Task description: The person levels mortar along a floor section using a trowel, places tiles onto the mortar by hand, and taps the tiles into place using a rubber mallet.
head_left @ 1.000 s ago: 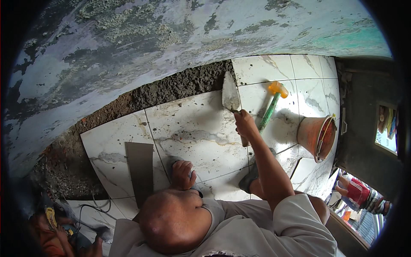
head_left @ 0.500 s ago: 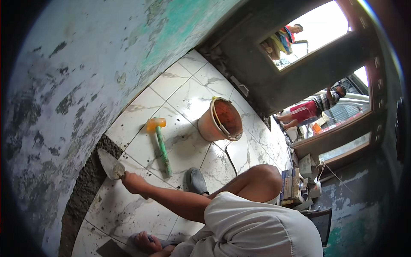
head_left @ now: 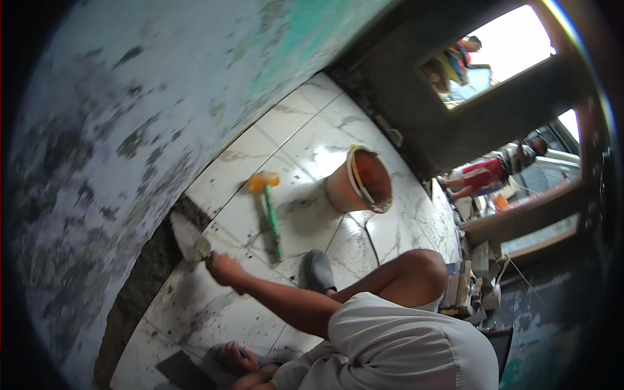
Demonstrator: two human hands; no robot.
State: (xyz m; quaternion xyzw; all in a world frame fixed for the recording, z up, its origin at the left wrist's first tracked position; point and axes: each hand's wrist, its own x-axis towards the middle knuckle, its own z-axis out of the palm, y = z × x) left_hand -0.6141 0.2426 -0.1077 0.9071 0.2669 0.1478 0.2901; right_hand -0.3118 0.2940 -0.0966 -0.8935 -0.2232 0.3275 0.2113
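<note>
My right hand (head_left: 223,270) is closed on the handle of a trowel (head_left: 188,235); its blade lies over the strip of dark mortar (head_left: 149,263) between the tiles and the wall. My left hand (head_left: 237,357) is low in the view, fingers curled on what looks like my grey shoe, partly hidden. To the right of the trowel lies a mallet (head_left: 272,224) with an orange head and green handle on the white marbled tiles (head_left: 250,149). A dark flat piece (head_left: 179,370) lies by my left hand.
An orange-stained bucket (head_left: 341,188) stands right of the mallet. The peeling wall (head_left: 97,130) borders the left. Stacked items (head_left: 465,279) stand by the dark wall on the right. Through openings, a person in red shorts (head_left: 484,175) and another person (head_left: 458,58) are visible.
The view has swung toward the openings on the right since a second ago. The trowel in my right hand has stayed by the mortar strip, its blade now angled toward the upper left.
</note>
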